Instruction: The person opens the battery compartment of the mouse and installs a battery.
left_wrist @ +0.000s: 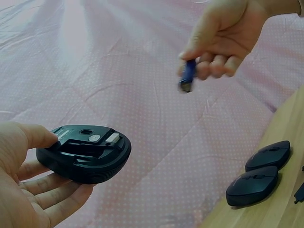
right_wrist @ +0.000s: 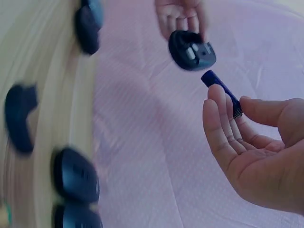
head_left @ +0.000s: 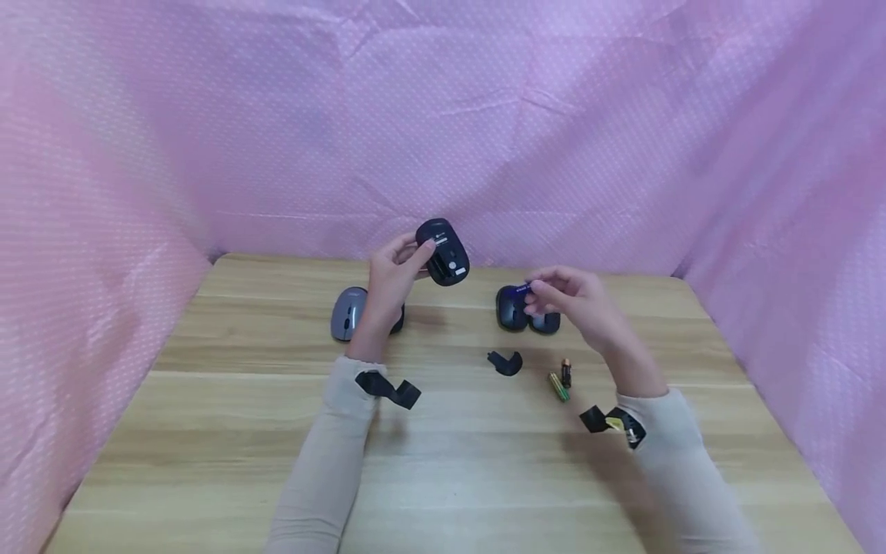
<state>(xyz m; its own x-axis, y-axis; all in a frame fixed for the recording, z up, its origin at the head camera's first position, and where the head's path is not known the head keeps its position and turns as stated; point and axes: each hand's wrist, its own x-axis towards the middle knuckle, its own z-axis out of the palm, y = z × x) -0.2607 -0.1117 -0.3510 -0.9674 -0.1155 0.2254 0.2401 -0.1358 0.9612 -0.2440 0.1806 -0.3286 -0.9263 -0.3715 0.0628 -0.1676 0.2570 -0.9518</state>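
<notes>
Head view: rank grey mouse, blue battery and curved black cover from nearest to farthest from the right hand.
1. Blue battery: pinched in the right hand.
2. Curved black cover: on the table, leftward.
3. Grey mouse: farther left.

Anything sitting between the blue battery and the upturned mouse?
No object: in the left wrist view, only pink dotted cloth shows behind the gap between the blue battery and the upturned mouse.

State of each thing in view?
Held mouse: underside showing, battery slot uncovered.
Blue battery: outside it, pinched by right hand.
Curved black piece: lying loose.
Green battery: lying down.
Black battery: lying down.
Gray mouse: buttons up.
Two dark mice: buttons up.
Mostly hidden mouse: cannot tell.
</notes>
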